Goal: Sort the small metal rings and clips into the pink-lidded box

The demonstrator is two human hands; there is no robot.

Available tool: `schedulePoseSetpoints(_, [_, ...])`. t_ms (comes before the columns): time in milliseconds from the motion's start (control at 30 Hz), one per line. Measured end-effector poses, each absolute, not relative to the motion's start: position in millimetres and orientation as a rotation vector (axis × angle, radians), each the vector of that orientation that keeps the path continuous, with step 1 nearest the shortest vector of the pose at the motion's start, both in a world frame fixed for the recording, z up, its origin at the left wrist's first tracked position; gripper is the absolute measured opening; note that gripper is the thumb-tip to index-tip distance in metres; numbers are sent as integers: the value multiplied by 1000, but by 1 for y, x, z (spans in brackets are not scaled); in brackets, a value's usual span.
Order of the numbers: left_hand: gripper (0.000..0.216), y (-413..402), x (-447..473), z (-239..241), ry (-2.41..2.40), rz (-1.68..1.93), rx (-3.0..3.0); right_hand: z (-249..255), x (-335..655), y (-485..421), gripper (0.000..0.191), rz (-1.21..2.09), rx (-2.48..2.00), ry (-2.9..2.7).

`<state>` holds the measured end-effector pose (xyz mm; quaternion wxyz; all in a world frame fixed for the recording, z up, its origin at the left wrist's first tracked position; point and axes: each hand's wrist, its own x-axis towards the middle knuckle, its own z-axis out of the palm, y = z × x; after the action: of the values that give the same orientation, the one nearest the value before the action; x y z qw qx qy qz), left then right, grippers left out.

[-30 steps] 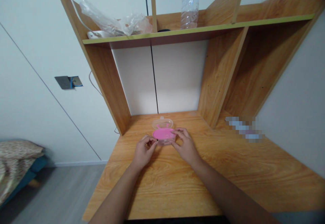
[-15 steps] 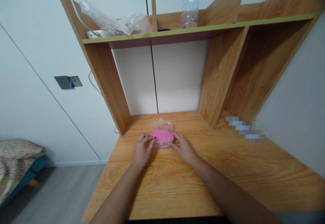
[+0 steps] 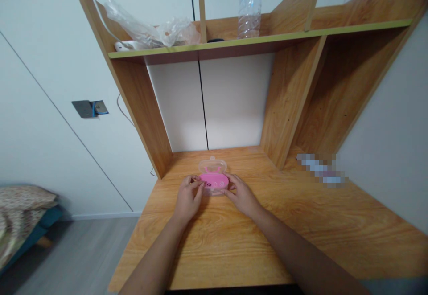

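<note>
A small pink oval case [image 3: 218, 179] sits on the desk with its clear lid [image 3: 212, 166] flipped up at the back. My right hand [image 3: 244, 198] grips the case's right end between thumb and fingers. At the left end is my left hand [image 3: 187, 199], its thumb and fingertips pinched close together at the rim; whatever they hold, if anything, is too small to make out. A tiny dark piece [image 3: 209, 184] shows on the pink surface just right of those fingertips. Faint pale marks lie farther right on the pink surface.
The wooden desk [image 3: 214, 241] backs onto a shelf unit [image 3: 284, 103]. Above stand a plastic bottle [image 3: 250, 10] and a crumpled clear bag [image 3: 170, 32]. A blurred-out item [image 3: 319, 169] lies at right. A bed corner [image 3: 26, 210] shows at lower left.
The dark piece at my left fingertips now appears slightly farther right and lower on the pink surface. My left fingertips have shifted slightly left; my right hand keeps its hold.
</note>
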<state>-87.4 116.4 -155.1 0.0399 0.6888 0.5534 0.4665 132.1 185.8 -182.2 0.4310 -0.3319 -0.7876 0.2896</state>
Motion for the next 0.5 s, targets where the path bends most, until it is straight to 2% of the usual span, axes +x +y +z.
schedulePoseSetpoints(133, [27,114,-87,-154,1670,1437,2171,-181,132,185,58,720,-833,-1965])
schedulePoseSetpoints(367, [28,104,-81,-145,1800,1188,2357,-184,131,187,58,756,-858,-1928])
schedulePoseSetpoints(500, [27,105,-81,-147,1854,1170,2350,-184,131,186,59,752,-850,-1935])
